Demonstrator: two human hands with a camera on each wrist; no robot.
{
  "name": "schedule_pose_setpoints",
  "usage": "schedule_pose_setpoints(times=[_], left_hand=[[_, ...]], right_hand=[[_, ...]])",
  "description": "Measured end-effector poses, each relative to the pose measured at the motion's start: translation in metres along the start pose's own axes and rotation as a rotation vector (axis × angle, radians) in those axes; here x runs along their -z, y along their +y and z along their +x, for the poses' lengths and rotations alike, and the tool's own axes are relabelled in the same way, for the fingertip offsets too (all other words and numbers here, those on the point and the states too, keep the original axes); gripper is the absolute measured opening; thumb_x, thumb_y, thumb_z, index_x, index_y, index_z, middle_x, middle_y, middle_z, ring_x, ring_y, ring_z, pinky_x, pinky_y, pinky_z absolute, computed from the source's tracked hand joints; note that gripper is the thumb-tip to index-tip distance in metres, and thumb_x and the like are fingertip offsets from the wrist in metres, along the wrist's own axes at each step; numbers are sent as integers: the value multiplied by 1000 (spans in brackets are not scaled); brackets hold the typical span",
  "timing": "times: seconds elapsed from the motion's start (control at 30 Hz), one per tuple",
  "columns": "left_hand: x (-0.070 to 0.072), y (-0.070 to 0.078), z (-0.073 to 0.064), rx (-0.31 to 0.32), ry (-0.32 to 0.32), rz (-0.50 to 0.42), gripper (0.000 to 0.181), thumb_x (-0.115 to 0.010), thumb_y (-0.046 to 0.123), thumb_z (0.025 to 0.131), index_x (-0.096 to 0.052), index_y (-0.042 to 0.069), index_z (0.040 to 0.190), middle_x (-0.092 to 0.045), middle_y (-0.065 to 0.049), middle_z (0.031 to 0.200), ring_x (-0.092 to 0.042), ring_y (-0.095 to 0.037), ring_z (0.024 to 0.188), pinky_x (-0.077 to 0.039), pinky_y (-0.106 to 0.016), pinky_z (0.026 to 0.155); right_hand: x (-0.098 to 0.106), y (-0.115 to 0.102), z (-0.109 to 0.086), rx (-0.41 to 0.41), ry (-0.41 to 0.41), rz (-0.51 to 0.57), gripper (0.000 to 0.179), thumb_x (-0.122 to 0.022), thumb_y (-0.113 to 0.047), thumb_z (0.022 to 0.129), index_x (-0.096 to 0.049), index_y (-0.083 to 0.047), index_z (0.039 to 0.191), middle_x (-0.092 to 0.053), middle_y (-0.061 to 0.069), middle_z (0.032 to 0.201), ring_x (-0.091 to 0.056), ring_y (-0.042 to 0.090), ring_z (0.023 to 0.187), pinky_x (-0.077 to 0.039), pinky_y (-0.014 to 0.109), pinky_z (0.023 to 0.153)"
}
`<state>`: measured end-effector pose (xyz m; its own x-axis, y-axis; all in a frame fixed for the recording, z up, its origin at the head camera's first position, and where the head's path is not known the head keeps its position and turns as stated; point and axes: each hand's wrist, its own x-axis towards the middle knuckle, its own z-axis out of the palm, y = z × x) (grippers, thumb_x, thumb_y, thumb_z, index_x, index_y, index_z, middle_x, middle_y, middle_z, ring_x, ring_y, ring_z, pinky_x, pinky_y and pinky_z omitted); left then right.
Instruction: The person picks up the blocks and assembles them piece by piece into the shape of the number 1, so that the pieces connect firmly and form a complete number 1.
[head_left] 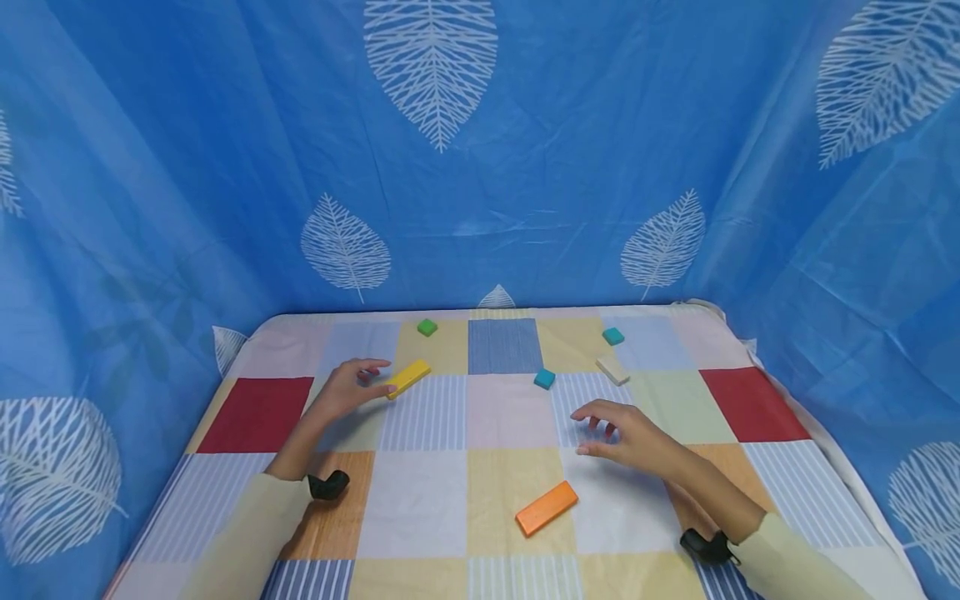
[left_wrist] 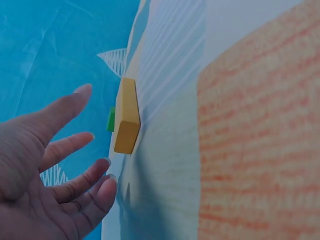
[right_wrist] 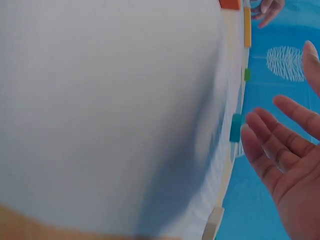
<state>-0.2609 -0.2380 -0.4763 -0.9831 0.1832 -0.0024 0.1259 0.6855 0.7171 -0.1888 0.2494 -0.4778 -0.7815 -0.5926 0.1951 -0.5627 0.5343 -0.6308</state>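
My left hand (head_left: 350, 390) hovers beside a yellow rectangular block (head_left: 408, 378), thumb and fingers spread apart. In the left wrist view the same yellow block (left_wrist: 128, 115) lies just past the fingertips, and nothing is in the palm. My right hand (head_left: 626, 433) floats above the cloth with fingers loosely bent and holds nothing. Nearest to it are a small teal block (head_left: 544, 379), a cream rectangular block (head_left: 613, 370) and an orange rectangular block (head_left: 547, 508). The right wrist view has the teal block (right_wrist: 235, 128) beyond the fingers.
A green block (head_left: 427, 327) sits near the back edge, and a second teal block (head_left: 613, 336) lies back right. The patchwork cloth (head_left: 420, 508) covers the table. Blue leaf-patterned curtains (head_left: 562, 208) enclose its back and sides. Dark wrist devices (head_left: 328, 485) are worn on both arms.
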Motion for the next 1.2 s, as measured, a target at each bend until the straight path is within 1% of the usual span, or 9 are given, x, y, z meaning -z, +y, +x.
schedule_pose_setpoints(times=[0.2,0.3,0.4,0.47,0.63,0.77,0.9,1.03,1.2], left_hand=[[-6,1,2,-34,1,35,53,-84,18,85,-66,-1,131,-65,-22,115,-60,-34,97,-56,-41,78],[-9,2,2,-30,1,47,51,-85,17,84,-67,-2,128,-66,-22,112,-61,-32,94,-56,-41,79],[-12,1,2,-11,10,50,50,-85,16,83,-69,-3,127,-68,-20,110,-61,-31,92,-56,-42,81],[-13,0,1,-2,13,49,48,-85,15,83,-69,-3,125,-69,-19,108,-61,-29,92,-56,-41,81],[-15,1,2,3,25,47,42,-86,12,82,-73,-2,119,-69,-16,103,-58,-27,89,-53,-38,80],[-18,2,3,24,28,50,40,-85,13,83,-73,-2,118,-70,-14,101,-58,-25,87,-54,-35,80],[-20,4,5,26,27,46,38,-85,13,83,-74,-2,116,-69,-10,92,-57,-24,83,-54,-31,74],[-23,7,8,14,21,45,37,-86,12,82,-74,-3,114,-65,-7,82,-55,-22,78,-49,-29,70],[-23,6,8,51,5,55,40,-85,14,83,-74,-3,117,-64,-6,82,-55,-23,80,-48,-28,69]], right_hand=[[-10,-5,-3,54,-103,123,46,-82,-35,86,-70,-7,120,-69,3,101,-63,21,85,-56,32,72],[-14,-10,-5,43,-159,170,44,-84,-32,84,-71,-8,119,-68,3,99,-62,22,83,-56,31,71],[-16,-13,-5,24,-210,193,43,-85,-32,83,-72,-10,118,-67,2,99,-62,22,83,-56,30,73],[-18,-14,-5,27,-230,199,42,-86,-32,81,-72,-12,115,-67,2,98,-62,22,83,-55,29,73],[-20,-15,-6,80,-242,181,41,-88,-34,78,-73,-14,111,-67,1,94,-61,20,80,-53,28,71],[-21,-16,-6,103,-256,173,40,-88,-33,77,-73,-15,110,-67,-1,93,-60,20,79,-52,28,70],[-21,-17,-5,131,-259,153,38,-88,-32,78,-74,-15,109,-66,-2,93,-59,18,78,-51,27,68],[-23,-17,-4,150,-260,131,34,-88,-29,79,-74,-16,107,-65,-3,93,-59,15,78,-51,25,68],[-27,-17,-4,144,-256,106,28,-88,-22,79,-75,-18,104,-66,-5,95,-60,11,79,-53,25,69]])
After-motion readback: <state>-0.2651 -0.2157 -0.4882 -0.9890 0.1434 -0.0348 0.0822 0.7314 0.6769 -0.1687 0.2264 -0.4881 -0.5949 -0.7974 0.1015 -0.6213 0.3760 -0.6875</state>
